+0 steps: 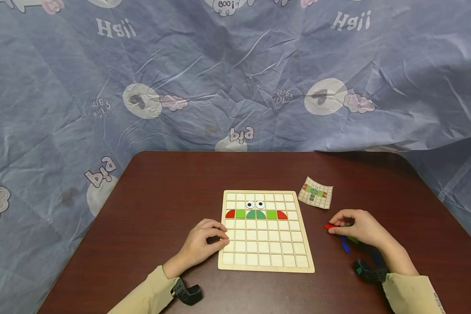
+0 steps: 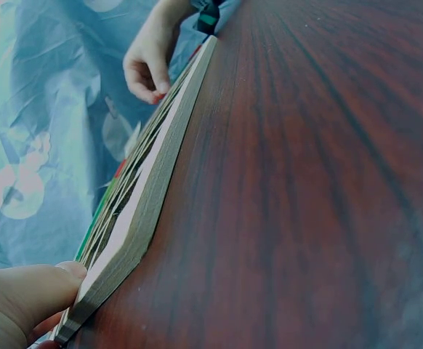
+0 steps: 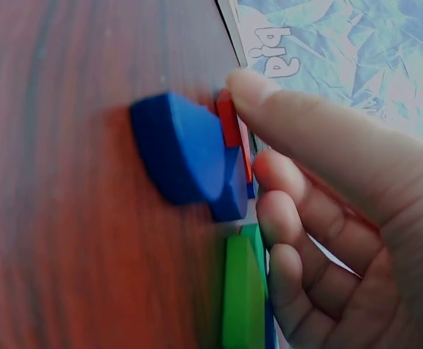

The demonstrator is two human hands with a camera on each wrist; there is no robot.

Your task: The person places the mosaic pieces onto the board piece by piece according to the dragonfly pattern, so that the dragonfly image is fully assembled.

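My left hand (image 1: 202, 244) is at the left edge of a pale wooden grid board (image 1: 263, 267), thumb and fingertips pinching that edge. The left wrist view shows the thumb (image 2: 48, 291) against the board's side (image 2: 135, 236). On the grid sit two googly eyes, with a row of red, light green and dark green pieces below them. Right of the board, my right hand (image 1: 359, 227) pinches a red piece (image 1: 329, 226) between thumb and fingers. Close to that hand lie blue pieces (image 3: 186, 149) and a light green piece (image 3: 242, 291), partly hidden by it in the head view.
A small pattern card (image 1: 316, 193) with a coloured figure on a grid lies beyond the board's right corner. The dark reddish-brown table (image 1: 172, 183) extends on all sides. A blue printed cloth (image 1: 220, 78) hangs behind it.
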